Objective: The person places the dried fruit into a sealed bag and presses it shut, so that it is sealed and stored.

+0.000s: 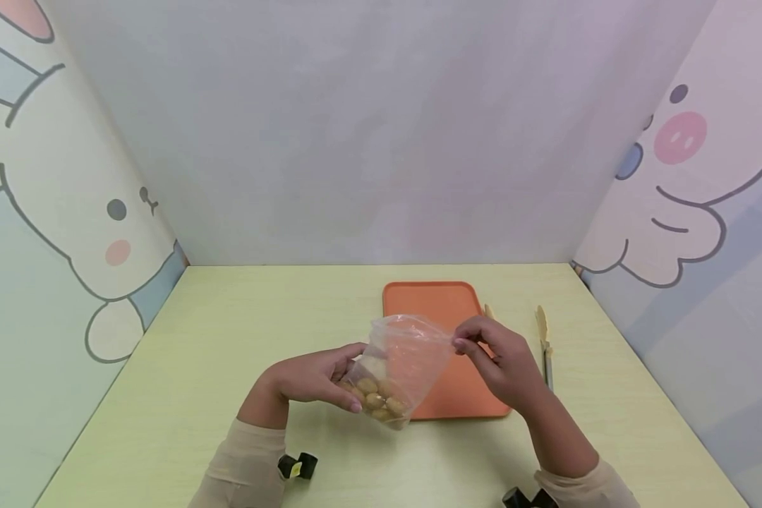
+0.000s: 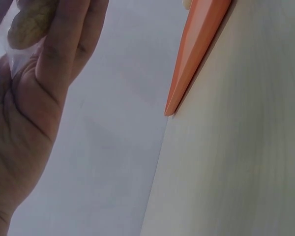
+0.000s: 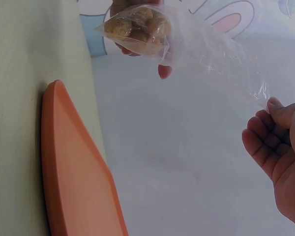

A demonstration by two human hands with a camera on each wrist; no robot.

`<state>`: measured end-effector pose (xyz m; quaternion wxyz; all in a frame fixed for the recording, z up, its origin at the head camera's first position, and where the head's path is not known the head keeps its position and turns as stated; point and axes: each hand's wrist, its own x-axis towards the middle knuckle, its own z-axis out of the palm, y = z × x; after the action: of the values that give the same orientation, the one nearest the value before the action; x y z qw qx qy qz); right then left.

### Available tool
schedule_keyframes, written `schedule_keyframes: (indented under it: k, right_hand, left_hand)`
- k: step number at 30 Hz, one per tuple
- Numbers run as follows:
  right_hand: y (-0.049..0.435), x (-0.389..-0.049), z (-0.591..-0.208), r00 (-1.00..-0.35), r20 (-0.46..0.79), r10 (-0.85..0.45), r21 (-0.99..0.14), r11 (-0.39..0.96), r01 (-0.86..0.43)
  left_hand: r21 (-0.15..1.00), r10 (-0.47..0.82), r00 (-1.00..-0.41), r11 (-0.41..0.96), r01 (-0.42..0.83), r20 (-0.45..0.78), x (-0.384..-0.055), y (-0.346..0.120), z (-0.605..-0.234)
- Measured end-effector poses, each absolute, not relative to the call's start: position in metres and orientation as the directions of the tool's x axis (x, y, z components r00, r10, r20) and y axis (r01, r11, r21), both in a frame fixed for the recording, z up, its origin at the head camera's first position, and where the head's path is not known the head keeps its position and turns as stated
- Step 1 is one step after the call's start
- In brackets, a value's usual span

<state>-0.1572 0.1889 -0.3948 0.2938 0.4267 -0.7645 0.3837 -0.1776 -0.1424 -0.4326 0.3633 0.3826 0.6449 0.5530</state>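
A clear plastic bag (image 1: 419, 353) hangs tilted above the table, with several brown, rounded, nut-like pieces (image 1: 376, 401) gathered in its lower end. My left hand (image 1: 317, 377) holds that full end from the left, thumb in front and fingers behind it. In the left wrist view one brown piece (image 2: 32, 24) shows through the plastic against the fingers. At the bag's upper right corner, my right hand (image 1: 498, 356) pinches the plastic between thumb and forefinger. The right wrist view shows the bag (image 3: 221, 56) stretched between both hands, its upper part holding no pieces.
Behind and below the bag, an orange tray (image 1: 432, 300) lies on the pale table (image 1: 279, 303). Right of it lies a slim utensil (image 1: 542, 328) with a tan tip and grey handle. Another tan tip (image 1: 488, 310) shows beside the tray, partly hidden. Walls stand on three sides.
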Motion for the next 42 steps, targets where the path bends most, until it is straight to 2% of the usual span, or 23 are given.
schedule_keyframes:
  k: [5,15,21,28,33,36,39,42]
  right_hand:
    - [0.19,-0.158,-0.395,-0.448,0.798,-0.403,-0.33,0.331,-0.884]
    - [0.191,-0.158,-0.396,-0.498,0.794,-0.349,-0.398,0.321,-0.86]
    - [0.189,-0.156,-0.394,-0.545,0.784,-0.298,-0.485,0.254,-0.837]
    - [0.184,-0.148,-0.387,-0.584,0.753,-0.303,-0.57,0.145,-0.809]
    - [0.178,-0.138,-0.377,-0.546,0.774,-0.321,-0.566,0.035,-0.824]
    - [0.175,-0.135,-0.375,-0.496,0.803,-0.331,-0.526,0.0,-0.851]
    - [0.174,-0.133,-0.376,-0.449,0.827,-0.338,-0.47,0.022,-0.882]
    - [0.173,-0.133,-0.378,-0.397,0.849,-0.349,-0.391,0.091,-0.916]
  left_hand:
    - [0.99,0.895,-0.444,0.098,0.106,-0.041,-0.177,-0.142,-0.431]
    - [0.993,0.894,-0.446,0.082,0.084,-0.036,-0.177,-0.142,-0.429]
    - [0.993,0.877,-0.48,0.082,0.081,-0.033,-0.177,-0.142,-0.43]
    - [0.988,0.862,-0.505,0.114,0.105,-0.046,-0.176,-0.14,-0.43]
    - [0.979,0.874,-0.485,0.114,0.167,-0.019,-0.176,-0.138,-0.428]
    - [0.975,0.883,-0.469,0.109,0.191,-0.007,-0.175,-0.137,-0.426]
    - [0.97,0.875,-0.484,0.117,0.211,0.0,-0.174,-0.135,-0.423]
    - [0.971,0.852,-0.523,0.103,0.216,0.026,-0.172,-0.133,-0.42]
